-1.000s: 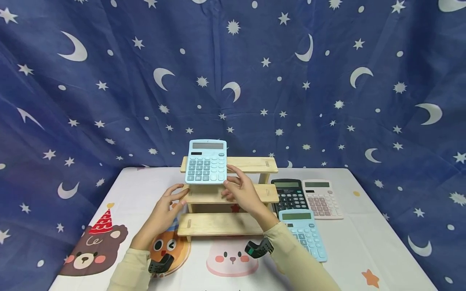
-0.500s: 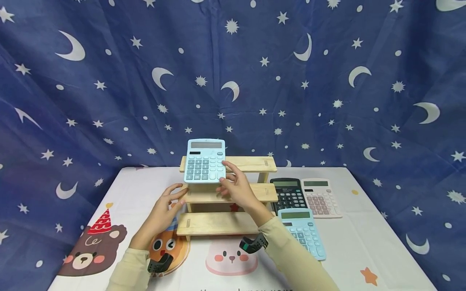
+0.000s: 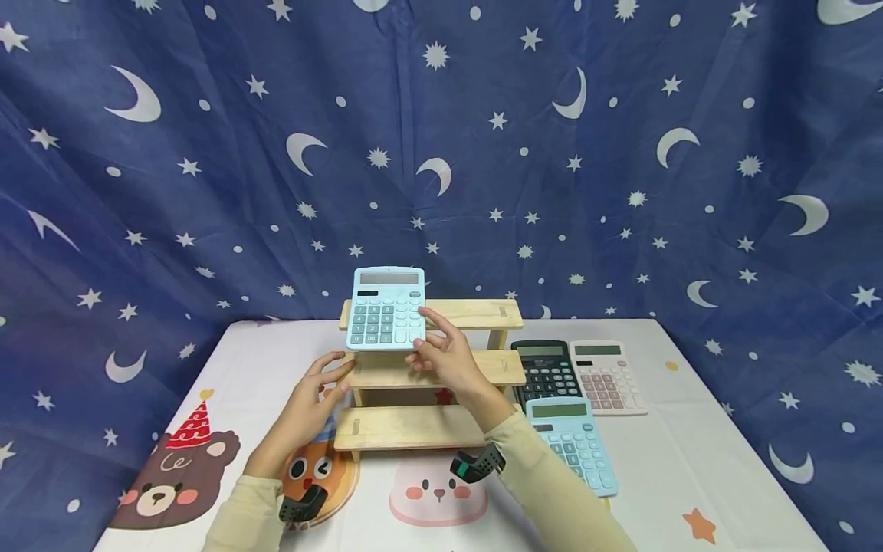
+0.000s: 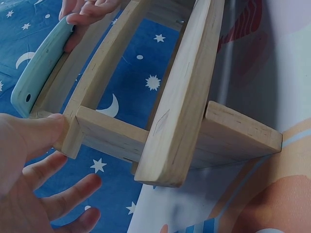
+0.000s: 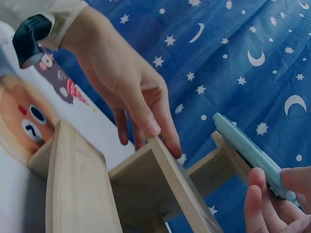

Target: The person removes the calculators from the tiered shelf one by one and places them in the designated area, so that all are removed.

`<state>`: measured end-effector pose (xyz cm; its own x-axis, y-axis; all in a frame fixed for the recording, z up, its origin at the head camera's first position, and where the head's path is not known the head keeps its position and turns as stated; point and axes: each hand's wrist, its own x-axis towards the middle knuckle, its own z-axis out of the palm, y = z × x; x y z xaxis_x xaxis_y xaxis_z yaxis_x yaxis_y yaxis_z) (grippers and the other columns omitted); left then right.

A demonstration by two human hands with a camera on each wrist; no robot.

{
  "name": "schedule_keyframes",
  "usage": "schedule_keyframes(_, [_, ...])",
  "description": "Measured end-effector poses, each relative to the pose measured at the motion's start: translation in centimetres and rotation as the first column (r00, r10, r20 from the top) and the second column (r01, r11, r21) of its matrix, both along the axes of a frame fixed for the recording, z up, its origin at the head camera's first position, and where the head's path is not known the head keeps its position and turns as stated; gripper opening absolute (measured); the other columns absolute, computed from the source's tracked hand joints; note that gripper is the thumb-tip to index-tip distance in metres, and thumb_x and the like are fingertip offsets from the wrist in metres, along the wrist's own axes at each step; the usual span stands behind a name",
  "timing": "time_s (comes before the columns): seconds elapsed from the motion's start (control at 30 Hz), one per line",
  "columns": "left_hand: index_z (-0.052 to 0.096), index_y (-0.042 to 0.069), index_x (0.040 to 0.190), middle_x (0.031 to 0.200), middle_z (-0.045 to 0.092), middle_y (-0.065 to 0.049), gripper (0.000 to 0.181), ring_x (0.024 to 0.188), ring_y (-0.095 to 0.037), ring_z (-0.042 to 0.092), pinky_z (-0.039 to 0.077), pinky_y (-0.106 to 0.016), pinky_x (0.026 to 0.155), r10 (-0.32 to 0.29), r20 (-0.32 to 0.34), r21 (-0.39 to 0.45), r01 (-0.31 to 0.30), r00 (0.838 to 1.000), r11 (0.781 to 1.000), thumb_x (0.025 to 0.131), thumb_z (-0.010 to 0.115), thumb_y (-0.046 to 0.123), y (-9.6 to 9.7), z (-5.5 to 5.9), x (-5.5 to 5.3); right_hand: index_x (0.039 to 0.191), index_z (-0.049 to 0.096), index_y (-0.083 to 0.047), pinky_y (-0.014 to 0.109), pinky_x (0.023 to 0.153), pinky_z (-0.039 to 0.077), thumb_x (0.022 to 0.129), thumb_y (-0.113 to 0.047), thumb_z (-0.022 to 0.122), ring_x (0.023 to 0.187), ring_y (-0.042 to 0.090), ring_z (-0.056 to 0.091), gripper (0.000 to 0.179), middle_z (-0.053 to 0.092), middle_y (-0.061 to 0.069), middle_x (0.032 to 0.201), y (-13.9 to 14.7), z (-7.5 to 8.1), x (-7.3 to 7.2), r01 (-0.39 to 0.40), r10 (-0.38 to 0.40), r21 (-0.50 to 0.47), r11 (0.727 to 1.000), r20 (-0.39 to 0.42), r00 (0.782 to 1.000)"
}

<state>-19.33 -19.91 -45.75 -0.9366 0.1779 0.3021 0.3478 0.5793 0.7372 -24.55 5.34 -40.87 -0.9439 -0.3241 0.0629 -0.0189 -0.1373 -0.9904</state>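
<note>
A light blue calculator (image 3: 387,310) leans, display end up, at the left of the top tier of a three-tier wooden display stand (image 3: 476,366). My right hand (image 3: 448,356) pinches the calculator's lower right corner, thumb low on its face. In the right wrist view, the calculator (image 5: 252,155) shows edge-on with my right hand's fingers (image 5: 262,201) at its end. My left hand (image 3: 306,406) holds the left end of the middle shelf board. The left wrist view shows my left hand (image 4: 34,170) with the thumb on the board's end and other fingers spread below.
Right of the stand, a black calculator (image 3: 548,366) and a white-and-pink calculator (image 3: 610,377) lie side by side. A second light blue calculator (image 3: 582,452) lies in front, partly covered by my right sleeve. A starry blue curtain (image 3: 441,153) hangs behind the white printed tablecloth (image 3: 662,460).
My right hand has shifted slightly left, its fingertips moving further onto the calculator's lower right side. My left hand and the stand stay put, and the view shifts slightly.
</note>
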Motion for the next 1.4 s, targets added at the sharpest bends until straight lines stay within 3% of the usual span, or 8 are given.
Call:
schedule_keyframes(0.13, [0.056, -0.003, 0.141, 0.156, 0.039, -0.024, 0.041, 0.142, -0.052, 0.039, 0.044, -0.071, 0.099, -0.001, 0.0, 0.004, 0.001, 1.0, 1.0, 0.102, 0.058, 0.012, 0.0, -0.2, 0.1, 0.157, 0.037, -0.021, 0.02, 0.067, 0.058, 0.1, 0.004, 0.054, 0.071, 0.009, 0.071, 0.065, 0.069, 0.027, 0.12, 0.0, -0.1, 0.2, 0.006, -0.005, -0.034, 0.999, 0.029, 1.0])
schedule_keyframes(0.33, [0.057, -0.002, 0.141, 0.155, 0.04, -0.023, 0.04, 0.141, -0.053, 0.039, 0.044, -0.073, 0.099, -0.001, -0.004, 0.006, 0.001, 1.0, 1.0, 0.103, 0.057, 0.012, -0.1, -0.5, 0.2, 0.157, 0.038, -0.022, 0.02, 0.068, 0.058, 0.101, 0.002, 0.054, 0.07, 0.008, 0.071, 0.063, 0.075, 0.005, 0.096, 0.4, 0.0, 0.6, 0.005, -0.001, -0.068, 0.998, 0.062, 0.998])
schedule_keyframes(0.53, [0.057, -0.001, 0.141, 0.155, 0.04, -0.023, 0.04, 0.141, -0.054, 0.039, 0.043, -0.074, 0.1, -0.006, -0.001, 0.009, 0.006, 1.0, 1.0, 0.103, 0.057, 0.011, -0.1, -0.4, 0.3, 0.157, 0.037, -0.025, 0.019, 0.07, 0.058, 0.102, 0.0, 0.054, 0.073, 0.009, 0.071, 0.063, 0.07, 0.001, 0.082, 1.3, 0.4, 1.1, -0.014, 0.019, -0.073, 0.997, 0.07, 0.997])
schedule_keyframes(0.93, [0.057, -0.002, 0.14, 0.155, 0.04, -0.024, 0.039, 0.14, -0.055, 0.04, 0.043, -0.073, 0.1, -0.008, -0.002, 0.009, 0.008, 1.0, 1.0, 0.102, 0.057, 0.008, 0.1, -0.2, 0.2, 0.159, 0.034, -0.022, 0.019, 0.069, 0.057, 0.102, -0.001, 0.054, 0.075, 0.008, 0.072, 0.063, 0.076, -0.001, 0.093, 3.5, 1.0, 2.0, -0.033, 0.035, -0.066, 0.997, 0.032, 0.999])
schedule_keyframes(1.4, [0.056, -0.003, 0.14, 0.155, 0.04, -0.024, 0.04, 0.139, -0.053, 0.043, 0.044, -0.072, 0.1, -0.005, -0.003, 0.008, 0.005, 1.0, 1.0, 0.103, 0.057, 0.01, 0.0, 0.0, 0.1, 0.161, 0.028, -0.018, 0.018, 0.069, 0.057, 0.102, 0.0, 0.053, 0.075, 0.008, 0.071, 0.066, 0.073, -0.002, 0.087, 5.3, 1.9, 3.0, -0.064, 0.063, -0.071, 0.995, -0.019, 0.998])
